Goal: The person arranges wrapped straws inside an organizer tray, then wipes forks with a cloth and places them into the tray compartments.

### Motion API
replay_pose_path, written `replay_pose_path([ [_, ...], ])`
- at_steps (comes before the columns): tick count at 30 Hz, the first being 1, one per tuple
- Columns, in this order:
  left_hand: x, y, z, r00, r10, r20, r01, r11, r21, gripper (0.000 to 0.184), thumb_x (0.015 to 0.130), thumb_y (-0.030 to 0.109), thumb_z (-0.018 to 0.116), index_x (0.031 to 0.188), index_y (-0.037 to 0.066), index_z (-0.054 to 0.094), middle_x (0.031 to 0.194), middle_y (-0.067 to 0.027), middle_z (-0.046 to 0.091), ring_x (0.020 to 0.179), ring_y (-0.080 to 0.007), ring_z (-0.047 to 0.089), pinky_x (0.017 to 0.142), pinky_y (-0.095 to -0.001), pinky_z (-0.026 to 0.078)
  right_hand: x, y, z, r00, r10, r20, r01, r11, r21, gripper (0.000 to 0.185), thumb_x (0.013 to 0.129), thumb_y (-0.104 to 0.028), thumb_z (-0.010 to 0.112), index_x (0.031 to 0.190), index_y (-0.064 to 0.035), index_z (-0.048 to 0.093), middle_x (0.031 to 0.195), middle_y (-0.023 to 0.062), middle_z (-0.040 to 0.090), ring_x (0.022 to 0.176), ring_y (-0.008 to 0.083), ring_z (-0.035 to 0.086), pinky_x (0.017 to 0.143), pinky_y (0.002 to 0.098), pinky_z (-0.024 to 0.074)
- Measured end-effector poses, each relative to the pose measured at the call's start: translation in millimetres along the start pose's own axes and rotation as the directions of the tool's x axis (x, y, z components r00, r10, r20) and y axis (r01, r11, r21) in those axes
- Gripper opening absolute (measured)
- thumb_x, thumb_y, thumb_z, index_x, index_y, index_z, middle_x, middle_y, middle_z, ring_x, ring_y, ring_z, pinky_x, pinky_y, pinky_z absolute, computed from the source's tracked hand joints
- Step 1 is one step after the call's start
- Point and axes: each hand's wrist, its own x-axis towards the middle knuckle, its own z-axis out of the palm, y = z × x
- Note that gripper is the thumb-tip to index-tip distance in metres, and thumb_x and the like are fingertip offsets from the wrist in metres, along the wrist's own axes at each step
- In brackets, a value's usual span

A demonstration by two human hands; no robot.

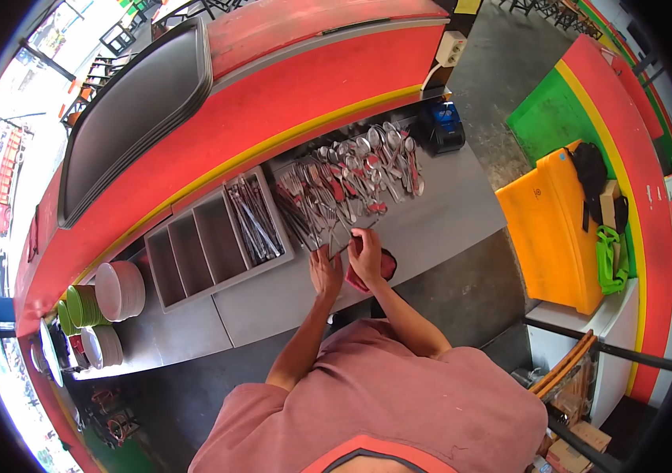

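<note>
At the front of the steel counter [261, 315], my left hand [326, 273] is closed around a thin metal piece of cutlery; whether it is a knife or a fork handle cannot be made out. Right beside it, my right hand [365, 257] has its fingers bent together on a dark red cloth [387, 266], which hangs below the palm and partly between the hands. Just beyond my fingers lies a wide loose pile of spoons and forks [352, 173], with some red pieces among them. Thin dark-handled cutlery [295, 221] lies at the pile's left side.
Left of the pile sits a grey cutlery tray [169, 272] with knives [255, 225] in its right compartment. Stacked pale plates [121, 290] and green bowls [84, 306] stand farther left. A blue-black device [442, 126] is at the back right. A red partition [312, 79] borders the counter.
</note>
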Motion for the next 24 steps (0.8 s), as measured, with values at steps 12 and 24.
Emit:
replay_pose_path([
  [12, 55.9, -3.9, 26.3, 0.917, -0.304, -0.259, 0.348, 0.926, 0.143, 0.067, 0.086, 0.03, 0.066, 0.14, 0.003, 0.038, 0.137, -0.0235, 0.044, 0.121, -0.0439, 0.045, 0.102, -0.0506, 0.035, 83.0, 5.4, 70.6, 0.9, -0.068, 0.43, 0.008, 0.99, 0.14, 0.037, 0.086, -0.019, 0.065, 0.117, -0.0012, 0.054, 0.103, 0.019, 0.059, 0.098, 0.0371, 0.06, 0.086, 0.0439, 0.0488],
  [24, 67.0, -83.1, 35.8, 0.848, -0.486, 0.211, 0.506, 0.861, -0.05, 0.071, 0.089, 0.031, 0.062, 0.15, 0.01, 0.032, 0.15, -0.0188, 0.036, 0.14, -0.0342, 0.032, 0.113, -0.0433, 0.029, 99.0, -23.6, 139.2, 0.742, 0.003, 0.67, 0.079, 0.992, -0.093, 0.048, 0.077, -0.018, 0.068, 0.118, 0.003, 0.055, 0.113, 0.0254, 0.059, 0.103, 0.0409, 0.061, 0.087, 0.0453, 0.0519],
])
